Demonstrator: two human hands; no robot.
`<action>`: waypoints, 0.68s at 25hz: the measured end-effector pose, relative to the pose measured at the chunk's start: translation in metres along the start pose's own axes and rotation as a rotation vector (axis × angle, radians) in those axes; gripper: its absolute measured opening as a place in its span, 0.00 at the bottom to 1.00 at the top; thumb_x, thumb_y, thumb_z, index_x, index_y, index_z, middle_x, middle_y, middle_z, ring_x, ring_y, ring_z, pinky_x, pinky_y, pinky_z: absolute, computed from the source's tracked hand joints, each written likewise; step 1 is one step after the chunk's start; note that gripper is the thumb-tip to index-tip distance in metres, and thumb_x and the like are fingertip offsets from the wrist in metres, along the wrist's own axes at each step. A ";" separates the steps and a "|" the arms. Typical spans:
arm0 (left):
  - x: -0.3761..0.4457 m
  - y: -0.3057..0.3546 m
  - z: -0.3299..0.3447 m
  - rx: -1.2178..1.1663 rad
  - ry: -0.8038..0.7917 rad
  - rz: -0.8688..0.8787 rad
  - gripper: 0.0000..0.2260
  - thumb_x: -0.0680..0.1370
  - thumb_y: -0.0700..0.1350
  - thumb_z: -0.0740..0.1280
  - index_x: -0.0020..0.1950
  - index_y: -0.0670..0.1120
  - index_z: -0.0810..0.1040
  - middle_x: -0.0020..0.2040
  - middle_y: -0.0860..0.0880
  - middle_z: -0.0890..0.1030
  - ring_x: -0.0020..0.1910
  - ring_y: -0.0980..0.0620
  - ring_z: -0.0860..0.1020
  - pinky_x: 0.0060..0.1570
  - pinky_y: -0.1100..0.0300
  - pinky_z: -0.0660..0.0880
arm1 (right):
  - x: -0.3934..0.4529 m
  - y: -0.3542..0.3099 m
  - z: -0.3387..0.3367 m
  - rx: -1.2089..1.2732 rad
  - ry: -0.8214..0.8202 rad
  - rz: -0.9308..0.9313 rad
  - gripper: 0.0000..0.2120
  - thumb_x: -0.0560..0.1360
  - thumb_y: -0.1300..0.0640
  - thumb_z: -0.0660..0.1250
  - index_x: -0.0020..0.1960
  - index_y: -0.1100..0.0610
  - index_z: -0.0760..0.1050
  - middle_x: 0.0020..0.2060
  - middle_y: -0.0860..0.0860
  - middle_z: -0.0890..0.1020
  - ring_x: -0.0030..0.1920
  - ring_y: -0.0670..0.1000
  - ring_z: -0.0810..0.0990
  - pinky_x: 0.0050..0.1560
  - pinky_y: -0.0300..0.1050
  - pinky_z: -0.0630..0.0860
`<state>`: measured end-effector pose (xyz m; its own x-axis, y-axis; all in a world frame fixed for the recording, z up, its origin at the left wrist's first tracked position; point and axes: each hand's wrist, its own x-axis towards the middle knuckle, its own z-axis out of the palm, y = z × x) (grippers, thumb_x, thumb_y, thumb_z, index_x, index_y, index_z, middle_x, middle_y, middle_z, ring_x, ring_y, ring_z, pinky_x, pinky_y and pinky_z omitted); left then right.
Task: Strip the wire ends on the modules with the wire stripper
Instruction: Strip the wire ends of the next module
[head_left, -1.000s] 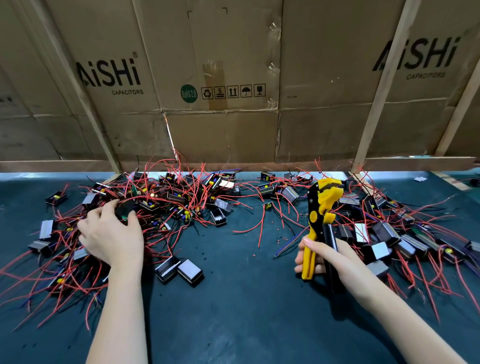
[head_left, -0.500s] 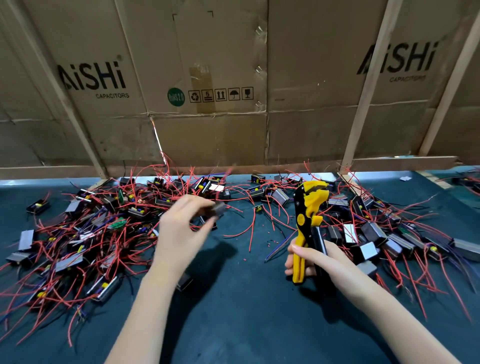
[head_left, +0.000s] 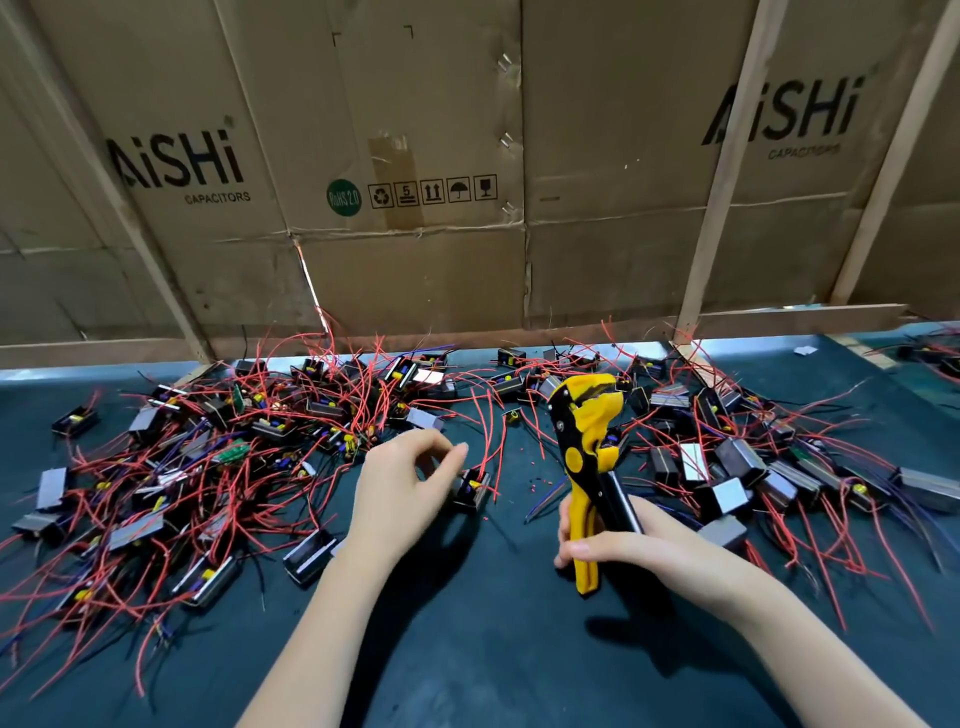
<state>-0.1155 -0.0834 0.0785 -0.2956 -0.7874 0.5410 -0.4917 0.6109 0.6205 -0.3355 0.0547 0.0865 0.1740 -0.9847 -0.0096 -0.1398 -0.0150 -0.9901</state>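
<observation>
Yellow wire stripper (head_left: 589, 457) handles partly hand-hidden

One wire stripper (head_left: 589, 452), yellow and black. Two hands: left hand (head_left: 402, 491), right hand (head_left: 631, 548). Dozens of modules with red wires, too tangled to count, in two heaps: left heap (head_left: 208, 457), right heap (head_left: 753, 457).

The cardboard wall (head_left: 467, 156) at the far side says "AiSHi CAPACITORS" in black, once on the left and once on the right. Between them sits a green round sticker (head_left: 344, 197) reading "RoHS 2.0", and beside it a row of small signs (head_left: 432, 191), one with the number 5.
</observation>
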 end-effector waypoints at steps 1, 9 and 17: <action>0.000 0.001 0.001 -0.021 0.044 0.001 0.10 0.76 0.45 0.72 0.36 0.49 0.76 0.32 0.56 0.77 0.32 0.57 0.73 0.38 0.59 0.70 | 0.000 0.000 0.001 0.013 -0.005 -0.003 0.21 0.66 0.49 0.73 0.49 0.64 0.74 0.44 0.63 0.82 0.45 0.59 0.80 0.49 0.49 0.76; -0.005 0.006 0.009 0.166 0.165 -0.136 0.14 0.72 0.52 0.75 0.37 0.48 0.73 0.35 0.54 0.77 0.37 0.50 0.76 0.39 0.55 0.73 | 0.006 0.006 -0.002 -0.039 0.296 -0.206 0.21 0.64 0.45 0.73 0.49 0.56 0.72 0.38 0.54 0.74 0.40 0.53 0.74 0.44 0.43 0.70; 0.003 0.000 0.006 -0.392 -0.085 -0.274 0.06 0.74 0.39 0.73 0.39 0.48 0.84 0.36 0.52 0.85 0.38 0.55 0.83 0.44 0.62 0.76 | 0.004 0.002 -0.004 -0.492 0.690 -0.384 0.18 0.66 0.53 0.78 0.50 0.45 0.73 0.42 0.41 0.79 0.44 0.42 0.78 0.44 0.27 0.68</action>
<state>-0.1212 -0.0861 0.0766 -0.2719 -0.9177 0.2895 -0.2198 0.3521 0.9098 -0.3392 0.0495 0.0850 -0.3023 -0.7801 0.5478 -0.6176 -0.2774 -0.7359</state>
